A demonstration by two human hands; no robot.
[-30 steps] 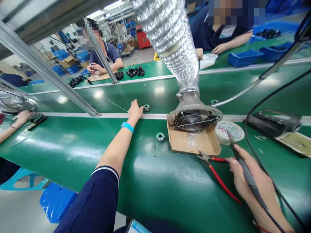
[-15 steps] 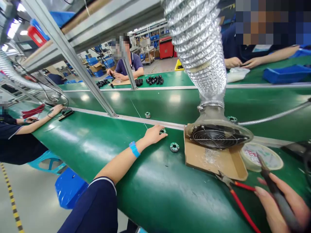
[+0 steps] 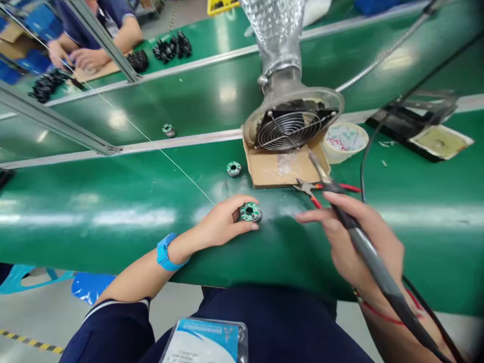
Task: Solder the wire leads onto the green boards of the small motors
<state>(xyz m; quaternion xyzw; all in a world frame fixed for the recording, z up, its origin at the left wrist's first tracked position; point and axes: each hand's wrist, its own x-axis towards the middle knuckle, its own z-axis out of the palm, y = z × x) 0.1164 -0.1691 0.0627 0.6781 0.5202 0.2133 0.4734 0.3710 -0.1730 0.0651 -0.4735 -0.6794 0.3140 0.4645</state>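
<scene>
Pinching a round green part (image 3: 250,212), the left hand (image 3: 221,222) – right hand (image 3: 357,237) grips a soldering iron (image 3: 372,264), tip blurred.

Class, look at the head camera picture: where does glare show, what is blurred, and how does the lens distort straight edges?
Head view: white glare patches streak the green belt; the right hand and its soldering iron are motion-blurred, while the left hand and the round part it grips stay fairly sharp; the wide lens bows the belt rail.

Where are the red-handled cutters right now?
In the head view, the red-handled cutters lie on the green table at the cardboard piece's front edge, just beyond the right hand.
</scene>
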